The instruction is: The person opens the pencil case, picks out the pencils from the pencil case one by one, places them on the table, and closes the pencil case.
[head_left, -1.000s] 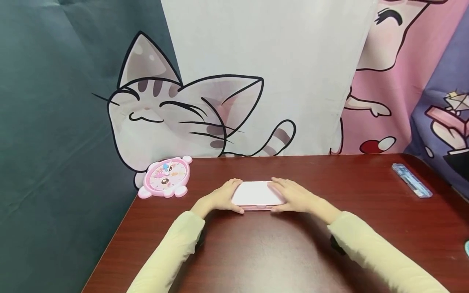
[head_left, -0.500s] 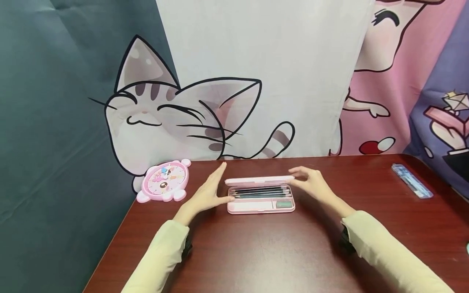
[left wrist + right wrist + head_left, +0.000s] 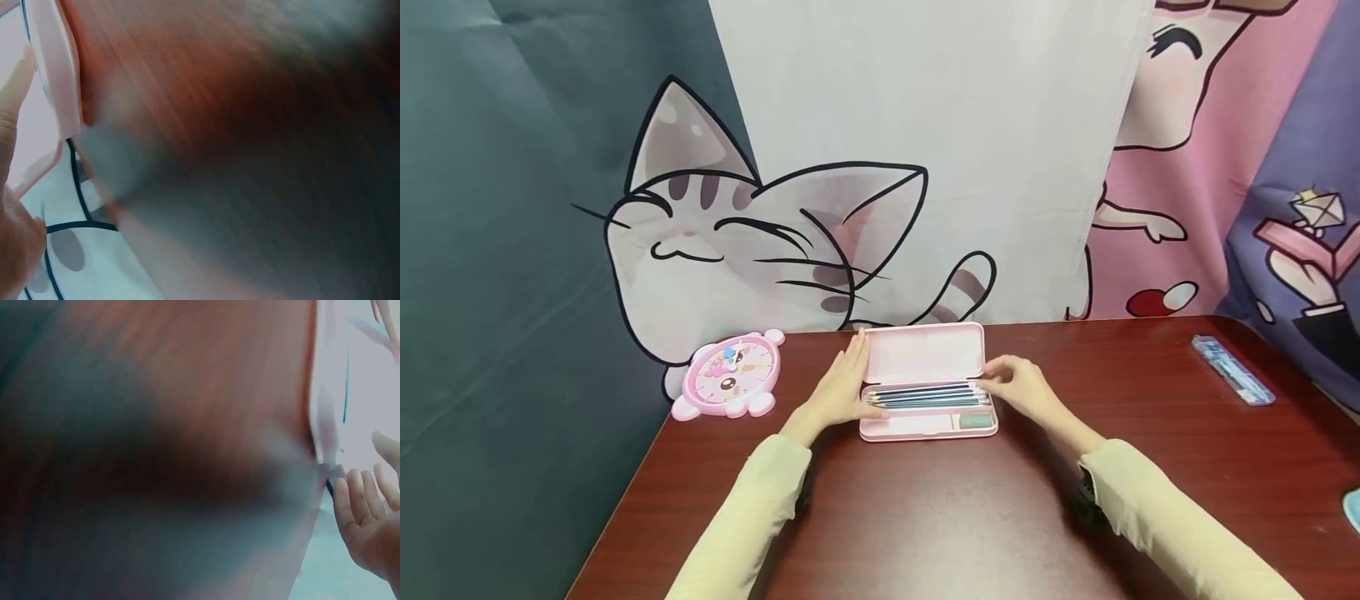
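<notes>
A pink pencil case lies on the table with its lid raised at the back. Several dark blue pencils lie side by side in the rear compartment, and a green eraser sits at the front right. My left hand is at the case's left end, fingers straight along the lid's edge and thumb reaching over the front compartment. At the right end, my right hand has loosely bent fingertips beside the hinge corner and the pencil ends. In the right wrist view its fingers are spread near that corner.
A pink animal-shaped clock is at the table's left back. Toward the right back lies a slim clear-and-blue pack. Part of a light blue object shows at the right edge. A cartoon cloth hangs behind the table.
The pencil case was closed between both hands; its lid has swung up and back, showing the pencils and eraser. My right hand has come off the lid and lowered to the case's right end.
</notes>
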The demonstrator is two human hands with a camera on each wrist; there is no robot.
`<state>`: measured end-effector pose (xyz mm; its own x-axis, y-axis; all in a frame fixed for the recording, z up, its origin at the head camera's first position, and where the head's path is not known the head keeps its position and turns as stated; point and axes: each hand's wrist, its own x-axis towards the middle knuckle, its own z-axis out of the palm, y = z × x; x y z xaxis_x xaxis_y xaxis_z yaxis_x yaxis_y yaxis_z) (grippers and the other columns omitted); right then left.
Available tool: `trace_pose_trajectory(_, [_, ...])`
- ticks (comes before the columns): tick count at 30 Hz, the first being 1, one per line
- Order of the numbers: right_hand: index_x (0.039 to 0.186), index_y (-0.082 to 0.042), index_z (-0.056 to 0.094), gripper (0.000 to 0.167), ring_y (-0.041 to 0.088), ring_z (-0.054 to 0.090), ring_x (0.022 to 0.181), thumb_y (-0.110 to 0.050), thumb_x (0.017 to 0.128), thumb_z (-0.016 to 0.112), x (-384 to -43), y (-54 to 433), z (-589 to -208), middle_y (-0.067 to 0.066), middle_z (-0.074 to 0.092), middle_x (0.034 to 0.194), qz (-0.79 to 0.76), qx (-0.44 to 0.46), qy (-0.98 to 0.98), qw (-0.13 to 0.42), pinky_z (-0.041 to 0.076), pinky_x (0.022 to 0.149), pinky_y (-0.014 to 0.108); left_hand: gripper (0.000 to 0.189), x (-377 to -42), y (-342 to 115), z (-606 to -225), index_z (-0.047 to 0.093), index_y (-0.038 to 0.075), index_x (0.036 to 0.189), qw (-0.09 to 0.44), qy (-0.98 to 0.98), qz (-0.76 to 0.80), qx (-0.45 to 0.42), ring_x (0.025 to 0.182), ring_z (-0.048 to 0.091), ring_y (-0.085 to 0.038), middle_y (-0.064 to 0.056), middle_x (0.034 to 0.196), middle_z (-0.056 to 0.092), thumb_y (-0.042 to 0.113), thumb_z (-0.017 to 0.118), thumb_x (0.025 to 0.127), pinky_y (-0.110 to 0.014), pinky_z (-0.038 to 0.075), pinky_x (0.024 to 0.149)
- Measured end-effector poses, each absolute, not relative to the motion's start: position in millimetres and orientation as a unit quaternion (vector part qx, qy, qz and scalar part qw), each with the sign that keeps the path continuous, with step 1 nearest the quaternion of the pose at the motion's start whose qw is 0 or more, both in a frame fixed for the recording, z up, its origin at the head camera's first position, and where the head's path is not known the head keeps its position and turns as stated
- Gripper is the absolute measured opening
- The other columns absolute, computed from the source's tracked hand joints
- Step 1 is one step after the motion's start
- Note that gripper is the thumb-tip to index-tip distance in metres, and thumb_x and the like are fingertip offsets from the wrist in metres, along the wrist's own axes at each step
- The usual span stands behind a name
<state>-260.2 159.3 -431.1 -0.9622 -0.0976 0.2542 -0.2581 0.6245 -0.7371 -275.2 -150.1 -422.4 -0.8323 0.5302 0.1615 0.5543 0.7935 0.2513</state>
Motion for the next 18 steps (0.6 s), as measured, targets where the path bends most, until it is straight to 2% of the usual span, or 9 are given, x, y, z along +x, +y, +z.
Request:
trace_pose_trajectory(3, [0.093, 0.002, 0.067, 0.024, 0.014, 0.056, 0.071, -0.013, 0.075, 0.073, -258.1, 161.7, -438.8, 0.012, 0.064, 0.083, 0.383, 0.162, -0.908, 0.057, 0.043, 0.062, 0.022, 0.124, -276.6, -152.9, -428.7, -0.001, -0.004, 0.144, -0.021, -0.944, -0.184, -0.274, 0.143, 0.003, -0.029, -0.020, 0.153, -0.002, 0.049, 0.077, 0.064, -0.048, 0.014, 0.113])
trace_pose_trajectory(7, [0.096, 0.002, 0.067, 0.024, 0.015, 0.054, 0.073, -0.010, 0.077, 0.071, -256.8, 163.8, -442.8, 0.011, 0.063, 0.085, 0.351, 0.215, -0.911, 0.039, 0.043, 0.062, 0.024, 0.119, -276.5, -154.4, -436.5, -0.002, -0.005, 0.144, -0.096, -0.927, -0.249, -0.263, 0.142, 0.002, -0.029, -0.020, 0.153, -0.002, 0.040, 0.078, 0.069, -0.044, 0.014, 0.114])
trace_pose_trajectory(12, [0.101, 0.001, 0.066, 0.022, 0.017, 0.056, 0.076, -0.007, 0.080, 0.067, -257.5, 164.6, -439.7, 0.011, 0.065, 0.090, 0.323, 0.256, -0.911, 0.027, 0.048, 0.067, 0.030, 0.113, -277.5, -153.4, -437.3, 0.004, -0.005, 0.144, -0.140, -0.920, -0.277, -0.241, 0.142, 0.006, -0.027, -0.019, 0.153, 0.000, 0.035, 0.078, 0.070, -0.040, 0.014, 0.115])
trace_pose_trajectory(18, [0.098, 0.001, 0.066, 0.019, 0.014, 0.054, 0.074, -0.005, 0.081, 0.066, -262.6, 163.7, -437.7, 0.010, 0.064, 0.087, 0.313, 0.271, -0.910, 0.018, 0.046, 0.066, 0.026, 0.104, -280.8, -150.4, -432.7, 0.014, -0.007, 0.143, -0.169, -0.929, -0.245, -0.220, 0.142, 0.009, -0.028, -0.020, 0.153, 0.004, 0.036, 0.076, 0.072, -0.039, 0.016, 0.115])
